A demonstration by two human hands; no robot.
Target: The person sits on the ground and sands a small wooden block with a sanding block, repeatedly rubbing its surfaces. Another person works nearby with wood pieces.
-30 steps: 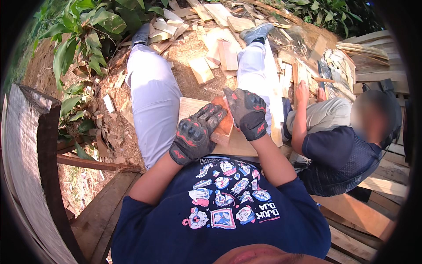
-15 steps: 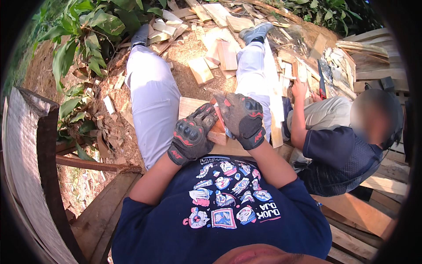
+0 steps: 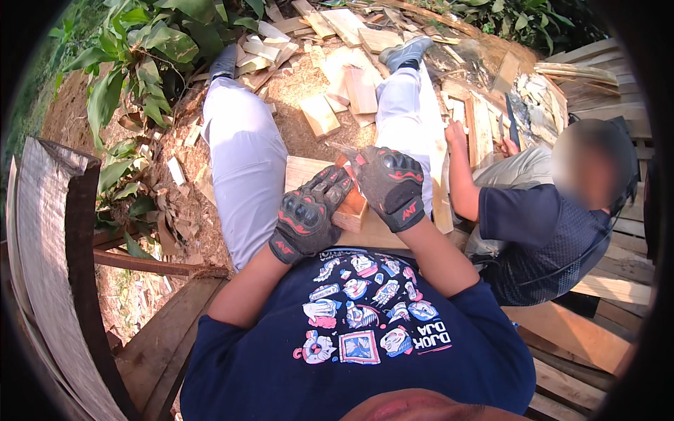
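A small reddish-brown wooden block [image 3: 353,210] lies on a pale board [image 3: 303,169] across my lap. My left hand [image 3: 309,210], in a black and red padded glove, holds the block from its left side, fingers stretched forward along it. My right hand [image 3: 390,184], in a matching glove, is closed at the block's upper right side. The right fingers curl downward; a thin edge shows beside them, but what they grip is mostly hidden.
A co-worker [image 3: 554,217] sits close on my right, one hand on a wooden piece [image 3: 480,130], a dark long blade [image 3: 513,123] beside the other. Offcuts [image 3: 319,116] litter the ground ahead. A weathered plank [image 3: 45,203] stands at left; leafy plants [image 3: 151,42] grow far left.
My right hand has shifted slightly on the block; my left hand stays nearly still. The co-worker's nearer hand has moved left and toward me, off the top of the wooden piece.
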